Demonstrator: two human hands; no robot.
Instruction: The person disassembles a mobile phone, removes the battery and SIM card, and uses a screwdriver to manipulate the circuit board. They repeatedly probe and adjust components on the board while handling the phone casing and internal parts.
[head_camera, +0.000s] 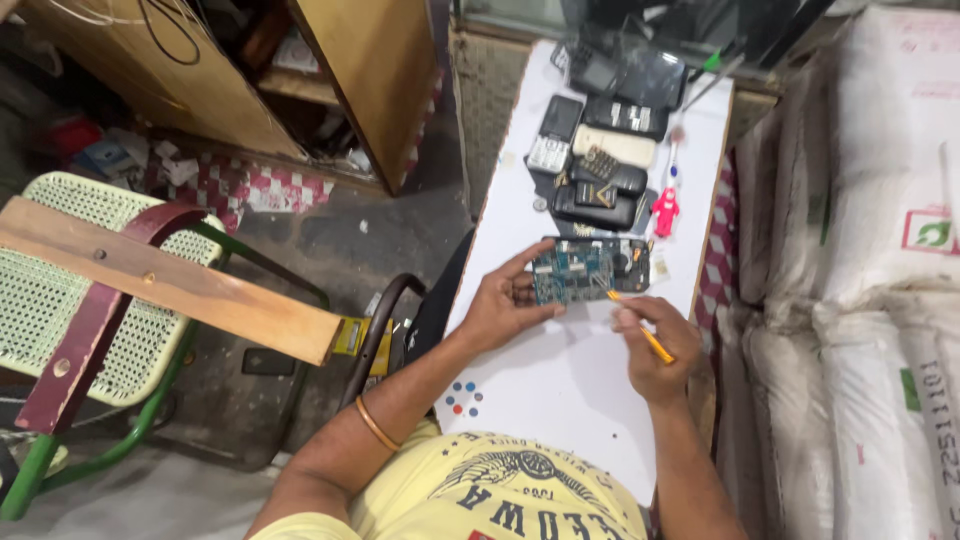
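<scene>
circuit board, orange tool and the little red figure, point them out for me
circuit board (572, 272), head view, on its blue face beside the left hand's fingers.
orange tool (655, 345), head view, on its shaft in the right hand.
red figure (664, 211), head view, on its body.

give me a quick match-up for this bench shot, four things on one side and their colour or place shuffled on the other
Things:
1. opened phone with circuit board
2. slim tool
3. small figure
4. chair

Descriptions:
A. red, beside the stacked phones
B. green frame, left of the white table
C. orange, held in the right hand
D. steadied by the left hand

Pairs: 1-D, 2-C, 3-A, 4-B
</scene>
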